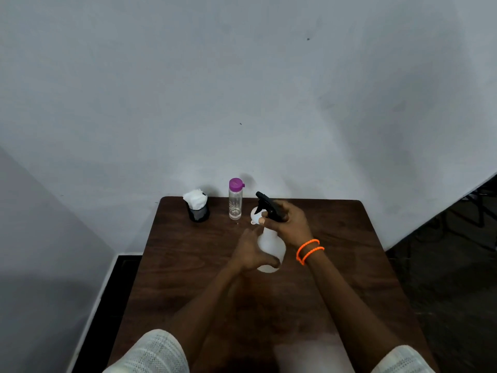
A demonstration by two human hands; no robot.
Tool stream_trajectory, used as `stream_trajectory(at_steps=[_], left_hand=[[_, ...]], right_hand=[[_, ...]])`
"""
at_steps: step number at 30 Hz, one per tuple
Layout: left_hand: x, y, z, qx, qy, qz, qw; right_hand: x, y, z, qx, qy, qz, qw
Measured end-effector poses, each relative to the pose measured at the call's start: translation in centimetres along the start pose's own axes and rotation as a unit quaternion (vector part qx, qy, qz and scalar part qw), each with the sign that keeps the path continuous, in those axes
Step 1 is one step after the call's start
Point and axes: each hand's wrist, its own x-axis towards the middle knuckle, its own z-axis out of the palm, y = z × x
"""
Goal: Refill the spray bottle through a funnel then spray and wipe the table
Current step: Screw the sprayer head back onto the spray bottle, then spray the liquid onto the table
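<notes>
A white spray bottle [271,247] stands upright near the middle of the dark wooden table [188,265]. My left hand [248,254] wraps around its body from the left. My right hand [289,224], with orange bangles at the wrist, grips the black spray head [265,201] on top. A small white funnel [255,216] lies on the table just behind the bottle, partly hidden by my fingers. A clear water bottle with a purple cap [235,199] stands further back, its cap on.
A black cup holding white tissue [198,207] stands at the back left of the table. The table's back edge meets a grey wall. Dark floor lies to the right and a black strip of floor to the left.
</notes>
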Motion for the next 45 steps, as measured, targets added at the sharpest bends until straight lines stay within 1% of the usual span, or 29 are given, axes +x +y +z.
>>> stream_trajectory(at_steps=[1, 3, 7, 10, 12, 13, 15, 18, 20, 21, 23, 25, 27, 28, 31, 34, 37, 39, 41, 43, 45], left_hand=[[0.1, 0.0, -0.3, -0.008, -0.018, 0.006, 1.000], [0.0, 0.3, -0.5, -0.022, -0.028, 0.013, 0.999], [-0.4, 0.0, 0.7, -0.022, -0.010, -0.006, 1.000], [-1.1, 0.0, 1.9, -0.021, 0.031, -0.036, 0.999], [-1.4, -0.1, 3.0, -0.013, 0.051, -0.078, 0.996], [-1.5, -0.2, 3.6, -0.012, 0.054, -0.099, 0.994], [-1.6, -0.6, 4.5, -0.007, 0.051, -0.104, 0.993], [-1.7, -0.8, 5.2, 0.026, -0.008, -0.097, 0.995], [-1.7, -1.5, 6.2, 0.040, -0.039, -0.111, 0.992], [-2.0, -1.5, 6.4, 0.038, -0.056, -0.113, 0.991], [-2.5, -2.3, 7.1, -0.013, -0.086, -0.113, 0.990], [-3.4, -2.5, 7.2, 0.001, -0.130, -0.103, 0.986], [-4.0, -2.9, 7.4, 0.027, -0.202, -0.080, 0.976], [-4.3, -3.1, 7.6, 0.014, -0.218, -0.080, 0.973], [-4.6, -4.0, 8.5, -0.006, -0.251, -0.092, 0.963], [-5.0, -4.4, 9.8, 0.003, -0.286, -0.100, 0.953], [-5.1, -4.9, 11.2, 0.010, -0.323, -0.092, 0.942], [-5.2, -4.8, 11.7, 0.019, -0.333, -0.084, 0.939], [-5.4, -4.7, 12.5, 0.024, -0.339, -0.081, 0.937], [-5.5, -4.4, 13.3, 0.021, -0.340, -0.099, 0.935], [-5.3, -4.4, 14.0, 0.038, -0.347, -0.088, 0.933]], right_hand=[[0.1, 0.1, -0.3, 0.017, -0.028, 0.001, 0.999], [0.0, 0.3, -0.4, 0.022, -0.034, 0.007, 0.999], [-0.5, 1.1, 0.1, -0.019, 0.017, 0.022, 0.999], [-1.0, 1.5, 0.8, -0.057, 0.051, 0.015, 0.997], [-1.2, 1.9, 1.2, -0.073, 0.080, 0.019, 0.994], [-1.3, 2.1, 1.4, -0.080, 0.093, 0.024, 0.992], [-1.5, 2.7, 1.7, -0.099, 0.109, 0.032, 0.989], [-2.0, 3.6, 1.9, -0.126, 0.119, 0.051, 0.984], [-2.5, 4.3, 1.8, -0.135, 0.120, 0.070, 0.981], [-2.8, 4.6, 1.6, -0.130, 0.117, 0.084, 0.981], [-3.5, 5.5, 1.2, -0.110, 0.113, 0.115, 0.981], [-4.2, 6.2, 0.7, -0.091, 0.112, 0.142, 0.979], [-4.8, 7.3, 0.3, -0.067, 0.124, 0.177, 0.974], [-5.0, 8.0, 0.2, -0.056, 0.130, 0.194, 0.971], [-5.8, 10.5, 0.1, -0.021, 0.141, 0.240, 0.960], [-6.9, 12.9, 0.1, 0.054, 0.157, 0.275, 0.947], [-7.9, 14.8, -0.1, 0.104, 0.192, 0.325, 0.920], [-8.4, 15.7, -0.3, 0.127, 0.216, 0.357, 0.900], [-8.8, 16.4, -0.5, 0.127, 0.238, 0.377, 0.886], [-9.1, 16.8, -0.7, 0.106, 0.252, 0.387, 0.881], [-9.5, 17.1, -1.0, 0.074, 0.266, 0.393, 0.877]])
